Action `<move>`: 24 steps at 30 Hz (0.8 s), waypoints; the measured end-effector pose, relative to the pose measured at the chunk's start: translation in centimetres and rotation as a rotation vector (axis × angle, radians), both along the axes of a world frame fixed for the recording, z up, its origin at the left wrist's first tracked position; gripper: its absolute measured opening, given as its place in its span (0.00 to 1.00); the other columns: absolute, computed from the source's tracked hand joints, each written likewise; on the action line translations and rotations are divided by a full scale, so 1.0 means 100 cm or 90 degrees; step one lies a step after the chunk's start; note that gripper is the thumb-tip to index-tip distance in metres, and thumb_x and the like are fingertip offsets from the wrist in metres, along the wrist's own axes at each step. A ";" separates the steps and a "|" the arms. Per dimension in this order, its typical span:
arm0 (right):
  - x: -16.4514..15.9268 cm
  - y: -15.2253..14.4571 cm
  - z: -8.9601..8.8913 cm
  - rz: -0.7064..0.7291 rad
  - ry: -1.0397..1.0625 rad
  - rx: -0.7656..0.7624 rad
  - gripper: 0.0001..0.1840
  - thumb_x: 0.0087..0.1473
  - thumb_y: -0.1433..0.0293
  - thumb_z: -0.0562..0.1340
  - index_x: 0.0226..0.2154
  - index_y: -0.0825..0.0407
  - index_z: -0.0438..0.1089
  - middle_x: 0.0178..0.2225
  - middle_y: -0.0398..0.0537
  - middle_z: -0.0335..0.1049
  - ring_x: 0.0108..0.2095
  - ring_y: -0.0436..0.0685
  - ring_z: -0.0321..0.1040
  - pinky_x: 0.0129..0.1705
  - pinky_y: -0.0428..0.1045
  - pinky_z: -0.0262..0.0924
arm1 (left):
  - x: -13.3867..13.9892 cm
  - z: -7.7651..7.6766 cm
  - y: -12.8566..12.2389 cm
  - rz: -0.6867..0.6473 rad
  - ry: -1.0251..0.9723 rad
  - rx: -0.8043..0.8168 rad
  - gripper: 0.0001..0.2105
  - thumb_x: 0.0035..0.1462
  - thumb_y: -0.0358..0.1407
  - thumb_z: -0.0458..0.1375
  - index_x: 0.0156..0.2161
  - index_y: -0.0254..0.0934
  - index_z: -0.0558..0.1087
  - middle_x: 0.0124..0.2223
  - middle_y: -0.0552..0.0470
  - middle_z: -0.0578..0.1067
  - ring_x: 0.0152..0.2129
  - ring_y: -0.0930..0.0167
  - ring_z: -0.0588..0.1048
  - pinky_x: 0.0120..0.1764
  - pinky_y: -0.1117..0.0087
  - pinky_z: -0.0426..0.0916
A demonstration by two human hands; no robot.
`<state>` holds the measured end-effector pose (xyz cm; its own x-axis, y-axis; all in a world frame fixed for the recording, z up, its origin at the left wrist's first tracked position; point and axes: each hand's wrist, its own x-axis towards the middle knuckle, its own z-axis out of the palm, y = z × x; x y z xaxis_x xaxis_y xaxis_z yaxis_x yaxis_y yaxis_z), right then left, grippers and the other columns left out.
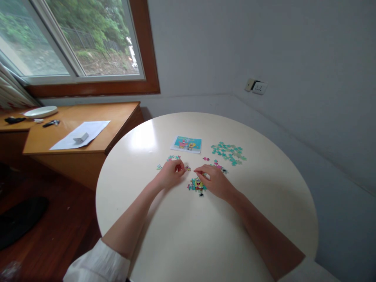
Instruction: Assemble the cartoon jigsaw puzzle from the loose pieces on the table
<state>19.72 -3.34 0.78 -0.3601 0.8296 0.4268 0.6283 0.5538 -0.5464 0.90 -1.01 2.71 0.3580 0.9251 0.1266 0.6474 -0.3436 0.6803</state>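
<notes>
Beside the right hand (216, 181) lies a joined puzzle section (198, 184); at the left hand's (171, 172) fingertips, a small piece (188, 169). Both hands curl nearly closed; any grip is indiscernible.

Wearer's left sleeve (98, 263): white, loose, creased; seven o'clock. Right sleeve (311, 271): white; between four and five o'clock. Left hand (172, 172), right hand (216, 181): bare.

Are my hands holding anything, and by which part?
Can't tell: the left hand is at the left edge of a small puzzle piece; no piece shows in the right hand.
</notes>
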 end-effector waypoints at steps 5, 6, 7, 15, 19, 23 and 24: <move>0.001 0.001 -0.001 0.001 0.004 0.012 0.07 0.49 0.75 0.56 0.30 0.53 0.69 0.28 0.47 0.72 0.30 0.52 0.68 0.35 0.48 0.60 | -0.007 -0.002 0.008 0.093 -0.047 0.023 0.06 0.47 0.34 0.51 0.23 0.35 0.65 0.19 0.57 0.63 0.19 0.77 0.60 0.25 0.75 0.55; 0.001 0.001 0.000 0.001 0.005 0.014 0.06 0.49 0.75 0.57 0.29 0.53 0.69 0.28 0.47 0.72 0.30 0.52 0.68 0.35 0.48 0.60 | -0.009 -0.002 0.010 0.115 -0.060 0.032 0.06 0.47 0.34 0.51 0.23 0.35 0.65 0.19 0.57 0.63 0.19 0.77 0.60 0.25 0.75 0.55; 0.001 0.001 0.000 0.000 0.005 0.014 0.05 0.49 0.75 0.57 0.28 0.53 0.68 0.28 0.47 0.71 0.29 0.52 0.67 0.35 0.48 0.60 | -0.011 -0.003 0.012 0.136 -0.074 0.040 0.06 0.47 0.34 0.51 0.23 0.35 0.64 0.19 0.57 0.63 0.19 0.77 0.60 0.24 0.75 0.55; 0.000 -0.001 0.005 -0.016 0.005 0.018 0.05 0.47 0.74 0.57 0.22 0.52 0.62 0.23 0.44 0.67 0.26 0.51 0.64 0.31 0.46 0.58 | -0.018 0.000 0.016 0.225 -0.106 0.049 0.06 0.46 0.35 0.51 0.22 0.35 0.64 0.18 0.58 0.63 0.17 0.77 0.61 0.24 0.74 0.55; -0.001 -0.003 0.007 -0.042 -0.003 0.017 0.05 0.45 0.75 0.56 0.21 0.51 0.60 0.23 0.43 0.66 0.25 0.50 0.63 0.31 0.46 0.57 | -0.018 -0.001 0.016 0.234 -0.103 0.051 0.06 0.46 0.35 0.51 0.22 0.35 0.64 0.19 0.57 0.64 0.18 0.76 0.61 0.24 0.74 0.55; -0.001 -0.004 0.009 -0.050 -0.001 0.010 0.05 0.44 0.75 0.56 0.20 0.51 0.59 0.22 0.42 0.64 0.24 0.50 0.62 0.30 0.46 0.55 | -0.019 0.000 0.016 0.245 -0.104 0.051 0.07 0.46 0.35 0.51 0.22 0.35 0.64 0.20 0.57 0.64 0.18 0.76 0.61 0.24 0.74 0.55; -0.001 -0.004 0.010 -0.050 -0.001 0.011 0.05 0.43 0.75 0.55 0.20 0.51 0.58 0.21 0.42 0.64 0.24 0.50 0.61 0.29 0.46 0.55 | -0.019 0.000 0.016 0.245 -0.104 0.053 0.07 0.46 0.35 0.51 0.22 0.35 0.63 0.20 0.57 0.64 0.18 0.76 0.61 0.24 0.74 0.55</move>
<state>19.61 -3.73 1.76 -0.2952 0.8481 0.4399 0.6714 0.5117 -0.5360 -1.01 0.61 2.71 -0.0430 0.9715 0.2329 0.6253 -0.1557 0.7647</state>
